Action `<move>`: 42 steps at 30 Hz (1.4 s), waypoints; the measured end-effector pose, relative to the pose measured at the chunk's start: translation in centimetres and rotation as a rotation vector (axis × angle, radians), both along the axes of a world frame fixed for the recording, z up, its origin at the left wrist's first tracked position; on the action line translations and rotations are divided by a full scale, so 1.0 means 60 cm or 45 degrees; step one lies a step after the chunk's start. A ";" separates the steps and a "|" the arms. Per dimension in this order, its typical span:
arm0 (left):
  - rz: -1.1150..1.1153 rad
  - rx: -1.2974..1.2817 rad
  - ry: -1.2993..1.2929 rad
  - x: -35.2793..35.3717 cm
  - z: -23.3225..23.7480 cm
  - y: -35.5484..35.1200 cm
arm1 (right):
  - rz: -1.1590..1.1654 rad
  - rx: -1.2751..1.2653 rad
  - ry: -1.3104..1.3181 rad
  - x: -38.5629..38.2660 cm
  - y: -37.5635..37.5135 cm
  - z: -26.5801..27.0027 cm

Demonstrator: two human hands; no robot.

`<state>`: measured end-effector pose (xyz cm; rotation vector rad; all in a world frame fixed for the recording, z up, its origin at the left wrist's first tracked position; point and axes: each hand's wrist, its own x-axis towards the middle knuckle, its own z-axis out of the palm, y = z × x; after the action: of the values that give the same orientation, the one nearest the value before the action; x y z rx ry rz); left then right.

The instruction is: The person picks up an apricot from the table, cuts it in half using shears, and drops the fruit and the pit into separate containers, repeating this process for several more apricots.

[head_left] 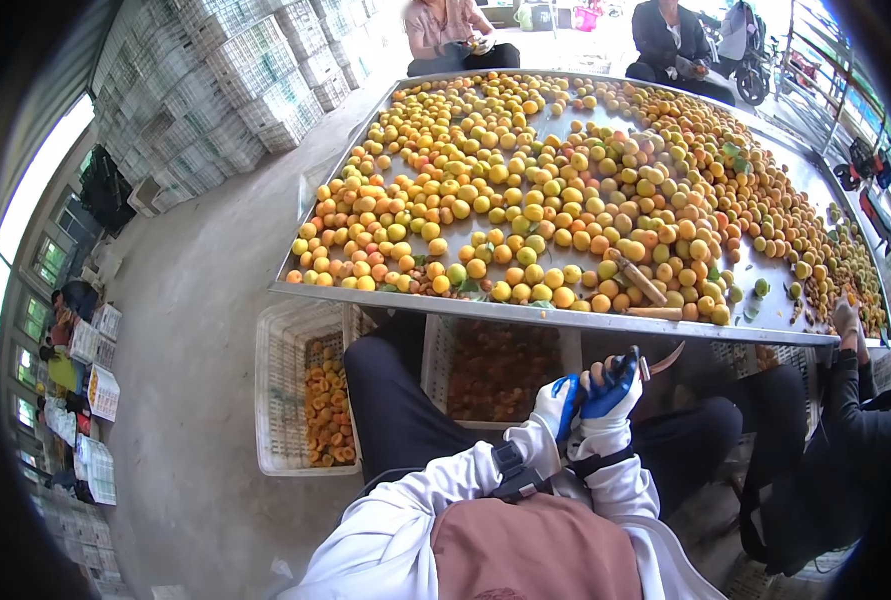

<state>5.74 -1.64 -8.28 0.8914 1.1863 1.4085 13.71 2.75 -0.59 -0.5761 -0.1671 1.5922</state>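
Observation:
My right hand (pixel 610 386), in a white and blue glove, is closed around a tool with a thin curved metal blade (pixel 668 358), perhaps a small knife. Right beside it, my left hand (pixel 562 400) wears a similar glove. Its fingers curl in against the right hand, and whatever they hold is hidden. Both hands are over my lap, just below the near edge of a metal table (pixel 545 312). Apricots (pixel 525 205), yellow to orange with some greenish ones, are spread across the table. Two wooden sticks (pixel 640 280) lie among them near this edge.
A white crate (pixel 305 385) with halved apricots stands left of my knee; another crate (pixel 500 375) with dark orange contents sits under the table. Co-workers sit at the far side, and a gloved hand (pixel 846 318) works at right. Stacked crates (pixel 235 75) rise at back left.

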 end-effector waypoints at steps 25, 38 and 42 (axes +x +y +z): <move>-0.126 0.211 0.458 -0.071 -0.013 0.001 | 0.230 -0.604 0.480 -0.002 0.019 -0.077; -0.288 0.109 0.729 -0.100 0.037 0.003 | 0.107 -0.706 0.223 -0.028 0.031 -0.116; -0.285 -0.256 0.956 -0.104 0.054 0.000 | 0.034 -0.973 -0.164 -0.053 0.044 -0.121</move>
<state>-0.50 -1.66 -5.06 1.4160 1.6766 0.7577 10.51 5.41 -7.83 -1.2677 0.3602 1.6223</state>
